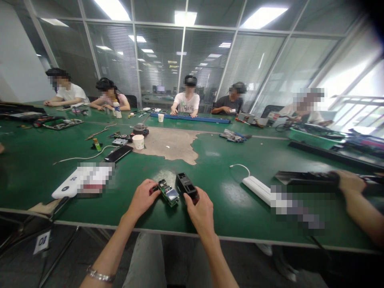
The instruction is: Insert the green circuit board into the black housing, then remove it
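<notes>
My left hand (146, 197) is closed on the left edge of a green circuit board (168, 194), which carries a small grey screen and several parts. Close to its right, my right hand (201, 205) grips a black plastic housing (186, 185) with rectangular openings in its face. The board and the housing are apart, side by side and both tilted, just over the green table near its front edge. My fingertips under the housing are hidden.
A white power bank (64, 185) and a black phone (119, 153) lie left, near a paper cup (138, 142). To the right lie a white power strip (261, 191) and gloves (234, 136). A neighbour's hand (351, 182) rests on a dark metal part. Several people sit across the table.
</notes>
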Demonstrator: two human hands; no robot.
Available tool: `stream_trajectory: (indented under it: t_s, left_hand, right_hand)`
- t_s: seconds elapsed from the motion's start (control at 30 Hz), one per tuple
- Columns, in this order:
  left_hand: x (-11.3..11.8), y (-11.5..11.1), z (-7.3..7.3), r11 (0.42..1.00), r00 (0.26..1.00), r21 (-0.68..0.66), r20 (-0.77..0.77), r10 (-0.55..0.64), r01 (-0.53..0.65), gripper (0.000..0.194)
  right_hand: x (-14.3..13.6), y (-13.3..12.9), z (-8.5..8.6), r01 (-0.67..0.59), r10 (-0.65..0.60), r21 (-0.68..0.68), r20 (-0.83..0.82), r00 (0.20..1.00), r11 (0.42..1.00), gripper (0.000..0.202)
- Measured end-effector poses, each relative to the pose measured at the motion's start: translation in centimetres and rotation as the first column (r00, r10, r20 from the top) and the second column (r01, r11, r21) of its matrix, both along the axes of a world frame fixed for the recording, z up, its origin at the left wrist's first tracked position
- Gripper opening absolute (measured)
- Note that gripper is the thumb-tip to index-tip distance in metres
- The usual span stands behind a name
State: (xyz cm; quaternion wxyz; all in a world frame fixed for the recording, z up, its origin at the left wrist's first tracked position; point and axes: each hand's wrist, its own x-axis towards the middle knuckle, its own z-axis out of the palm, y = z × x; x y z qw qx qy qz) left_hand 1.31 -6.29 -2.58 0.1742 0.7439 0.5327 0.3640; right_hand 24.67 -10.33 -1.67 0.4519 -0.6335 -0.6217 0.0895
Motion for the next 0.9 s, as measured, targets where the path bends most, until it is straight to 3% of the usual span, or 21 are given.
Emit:
stream_trajectory:
  t_s: [0.13,0.3,0.5,0.63,0.9]
  left_hand:
    - [0.1,-0.2,0.0,1.000,1.000,-0.007,0.011,-0.002,0.002,0.018]
    - [0.1,-0.3,-0.2,1.000,1.000,0.005,0.021,0.004,-0.004,0.018]
    - [-0.1,-0.4,-0.1,1.000,0.999,0.017,0.045,-0.020,0.019,0.016]
    - [-0.2,-0.1,-0.6,0.999,0.995,0.025,0.097,0.039,-0.041,0.031]
    - [-0.3,-0.1,-0.7,1.000,0.995,0.027,0.105,0.001,-0.004,0.048]
  right_hand:
    - [-1.2,-0.7,1.9,-0.073,0.073,0.003,-0.173,0.982,0.997,0.038]
    - [-3.6,-1.3,2.9,-0.178,0.177,0.011,-0.186,0.967,0.984,0.035]
    - [-4.7,-1.2,2.5,-0.186,0.185,-0.002,-0.097,0.978,0.982,0.034]
    - [-4.6,-1.3,2.2,-0.191,0.191,-0.006,-0.038,0.981,0.982,0.034]
    - [-4.4,-1.7,-0.4,-0.186,0.191,-0.095,0.046,0.980,0.978,0.045]
